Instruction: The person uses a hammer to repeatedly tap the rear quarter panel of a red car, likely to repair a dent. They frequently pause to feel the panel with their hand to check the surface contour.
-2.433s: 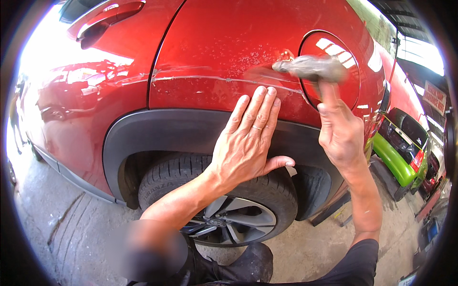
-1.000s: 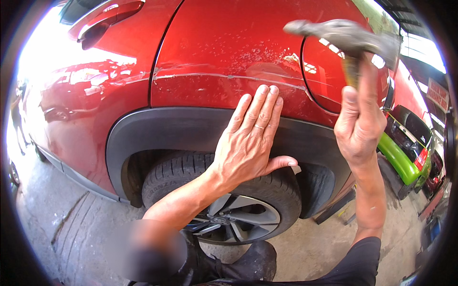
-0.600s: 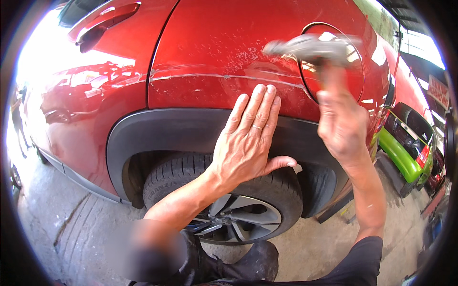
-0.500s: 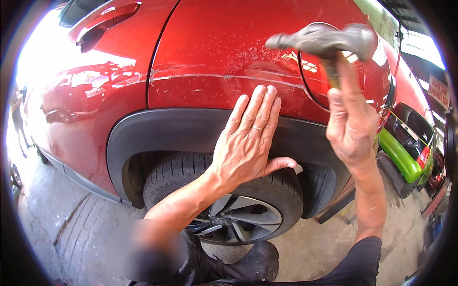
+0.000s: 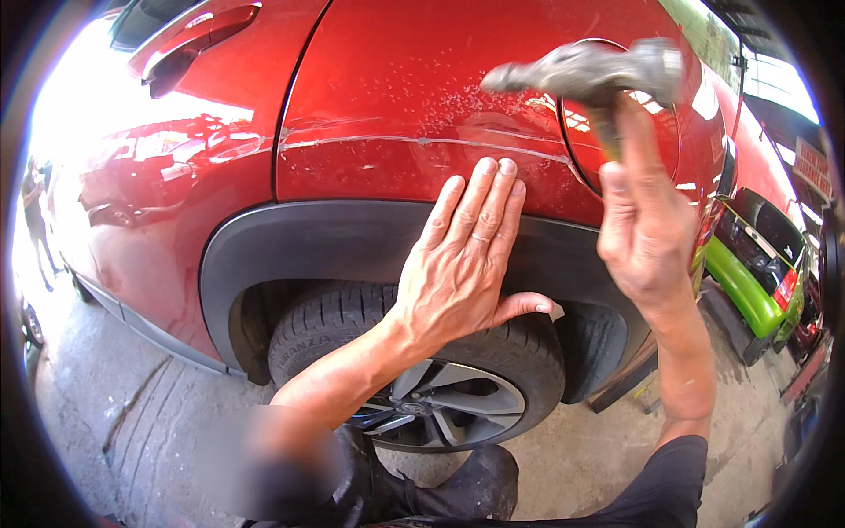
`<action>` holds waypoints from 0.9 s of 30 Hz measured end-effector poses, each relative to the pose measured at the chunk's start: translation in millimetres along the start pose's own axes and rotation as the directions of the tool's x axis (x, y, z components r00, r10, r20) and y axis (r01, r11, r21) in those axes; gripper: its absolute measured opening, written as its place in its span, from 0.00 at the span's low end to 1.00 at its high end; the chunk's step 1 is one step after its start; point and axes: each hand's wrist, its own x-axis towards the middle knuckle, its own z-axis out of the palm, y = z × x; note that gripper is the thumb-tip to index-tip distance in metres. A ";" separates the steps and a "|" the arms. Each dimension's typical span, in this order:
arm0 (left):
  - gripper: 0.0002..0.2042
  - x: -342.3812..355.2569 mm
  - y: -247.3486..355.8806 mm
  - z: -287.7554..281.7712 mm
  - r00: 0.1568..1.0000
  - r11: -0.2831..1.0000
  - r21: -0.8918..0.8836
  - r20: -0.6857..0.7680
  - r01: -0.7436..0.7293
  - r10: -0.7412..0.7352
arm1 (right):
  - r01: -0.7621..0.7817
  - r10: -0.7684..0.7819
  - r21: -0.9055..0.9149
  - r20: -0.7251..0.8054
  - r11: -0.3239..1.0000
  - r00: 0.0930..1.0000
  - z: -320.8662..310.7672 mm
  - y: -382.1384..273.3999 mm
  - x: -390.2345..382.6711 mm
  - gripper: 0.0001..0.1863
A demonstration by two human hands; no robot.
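Note:
My left hand [image 5: 459, 268] lies flat, fingers stretched out, over the black wheel-arch trim [image 5: 343, 236], its fingertips on the lower edge of a red car's rear side panel [image 5: 370, 97]. Beside its thumb shows a small pale bit I cannot make out. Raised to the right, my right hand [image 5: 650, 224] grips a hammer [image 5: 585, 75], slightly blurred, by its handle. Its pointed end faces left over the panel. A long pale scrape [image 5: 475, 143] crosses the paint, with a patch of white specks [image 5: 458, 101] above it.
The fuel flap [image 5: 576, 132] is partly behind the hammer and right hand. Below the arch sits the tire [image 5: 308, 334] with its alloy wheel [image 5: 475, 403]. A green car [image 5: 744, 277] stands at the right. Concrete floor [image 5: 176, 440] spreads on the left, where a person [image 5: 35, 211] stands far off.
The hammer head has shifted slightly left and up relative to the panel. My left hand keeps its place on the car, while the whole view has moved a little.

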 end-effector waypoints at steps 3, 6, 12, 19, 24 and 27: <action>0.57 1.6 0.3 1.1 1.000 1.000 -0.005 -0.007 -0.006 0.006 | -0.017 0.014 -0.031 -0.081 0.999 0.997 -3.4 -0.7 0.9 0.28; 0.56 -0.3 -0.3 0.6 1.000 1.000 -0.006 -0.002 0.001 -0.001 | -0.015 0.019 -0.052 0.078 0.999 0.997 -3.3 -2.8 -0.4 0.26; 0.56 0.7 1.0 0.9 1.000 1.000 -0.008 -0.014 -0.003 0.003 | -0.072 0.073 -0.027 0.037 0.997 0.997 -7.8 -9.5 6.8 0.25; 0.56 0.0 -0.2 -0.8 1.000 1.000 -0.002 -0.012 -0.007 0.007 | -0.034 0.034 0.015 -0.004 0.999 0.999 -4.4 -8.9 9.2 0.26; 0.57 -1.3 1.2 0.2 1.000 1.000 -0.002 -0.005 -0.001 0.001 | -0.043 0.042 0.004 0.082 0.999 0.996 -11.0 -9.4 8.5 0.27; 0.57 0.6 1.5 -0.1 1.000 1.000 -0.001 -0.004 -0.002 0.002 | -0.020 0.019 -0.012 -0.027 1.000 0.999 -7.7 -6.6 8.6 0.26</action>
